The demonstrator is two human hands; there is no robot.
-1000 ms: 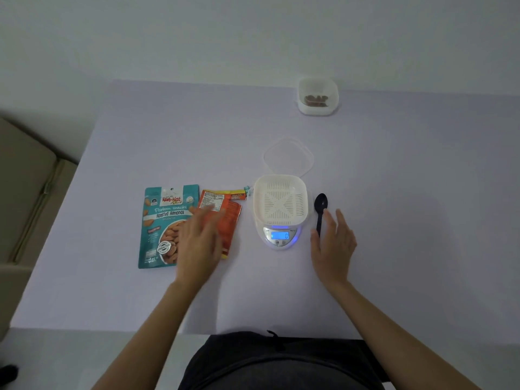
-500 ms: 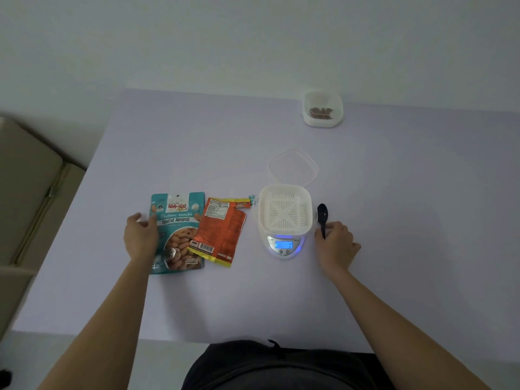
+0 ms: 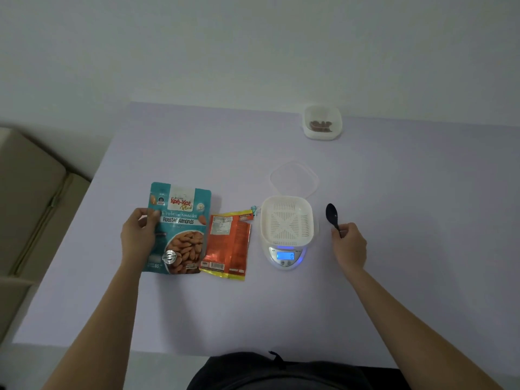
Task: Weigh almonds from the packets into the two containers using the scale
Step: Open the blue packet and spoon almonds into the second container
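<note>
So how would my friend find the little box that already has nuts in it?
Look at the lilac table, at its far edge, right of middle. A small white container sits there alone. Unlike the empty slotted one on the scale, it holds brown nuts.

The handle of the black spoon (image 3: 331, 213) is enclosed by the right hand (image 3: 350, 246), and the left hand (image 3: 139, 239) covers part of the left edge of the teal almond packet (image 3: 183, 229). The white container (image 3: 287, 220) conceals the platform of the scale (image 3: 285, 257) and the near rim of the clear lid (image 3: 294, 175); the print on the orange packet (image 3: 229, 246) is too small to read. The brown contents of the far container (image 3: 322, 122) are blurred beyond identification, and both forearms are cut off by the lower frame edge.
</note>
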